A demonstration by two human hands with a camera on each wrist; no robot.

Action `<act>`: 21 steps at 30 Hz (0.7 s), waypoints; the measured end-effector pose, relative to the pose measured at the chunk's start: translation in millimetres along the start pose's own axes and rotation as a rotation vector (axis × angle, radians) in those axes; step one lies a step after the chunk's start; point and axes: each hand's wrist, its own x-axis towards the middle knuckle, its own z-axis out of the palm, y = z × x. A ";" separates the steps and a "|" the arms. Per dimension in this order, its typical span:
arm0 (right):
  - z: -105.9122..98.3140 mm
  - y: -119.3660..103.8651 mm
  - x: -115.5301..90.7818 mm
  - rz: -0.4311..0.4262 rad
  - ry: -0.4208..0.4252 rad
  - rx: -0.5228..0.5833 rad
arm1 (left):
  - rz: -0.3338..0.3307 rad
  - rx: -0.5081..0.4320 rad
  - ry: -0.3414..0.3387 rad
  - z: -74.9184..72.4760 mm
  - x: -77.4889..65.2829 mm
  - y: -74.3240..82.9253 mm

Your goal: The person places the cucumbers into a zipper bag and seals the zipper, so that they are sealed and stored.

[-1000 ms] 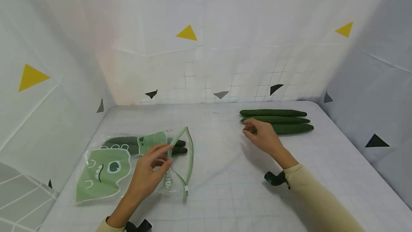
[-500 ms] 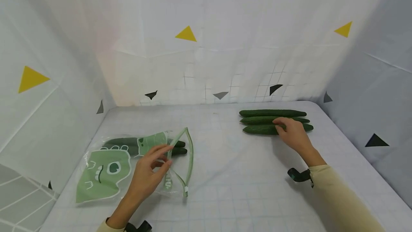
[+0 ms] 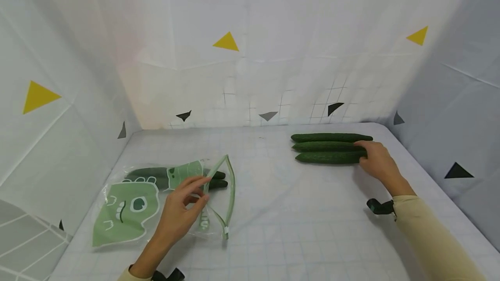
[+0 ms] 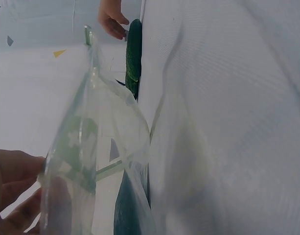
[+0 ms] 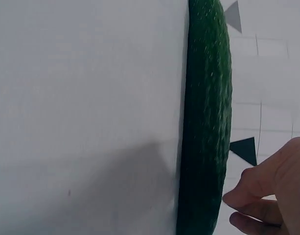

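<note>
With its thumb and fingers my left hand [image 3: 182,207] pinches the opening edge of a clear zip bag [image 3: 126,211] printed with a green cartoon. Two cucumbers lie in the bag, their dark ends showing near its raised mouth; the left wrist view shows the clear film [image 4: 74,161] beside the fingers. Over at the right, three cucumbers lie side by side. My right hand [image 3: 378,161] hovers over the right end of the nearest cucumber [image 3: 328,157], thumb and fingertips right at its upper side. That cucumber [image 5: 206,107] fills the middle of the right wrist view.
Behind the nearest cucumber lie the middle one [image 3: 324,146] and the farthest one [image 3: 332,137]. The white gridded tabletop [image 3: 273,229] is bounded by white cloth walls [image 3: 297,21] bearing yellow and dark triangles.
My right hand has moved rightward along the three cucumbers, from their left ends to the right end of the nearest one. The left hand and the bag have stayed put.
</note>
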 end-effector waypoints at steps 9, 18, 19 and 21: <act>-1.4 19.0 -2.0 0.041 -0.055 -0.052 | -0.003 0.008 -0.004 -0.2 -0.9 0.2; -4.0 28.0 -1.4 0.083 -0.134 -0.103 | -0.011 0.003 -0.010 -0.4 -0.5 1.4; -4.4 28.5 -1.1 0.083 -0.143 -0.108 | -0.012 0.003 -0.010 -0.5 -0.5 1.4; -4.8 29.4 -0.6 0.082 -0.158 -0.115 | -0.013 0.001 -0.009 -0.6 -0.6 1.2</act>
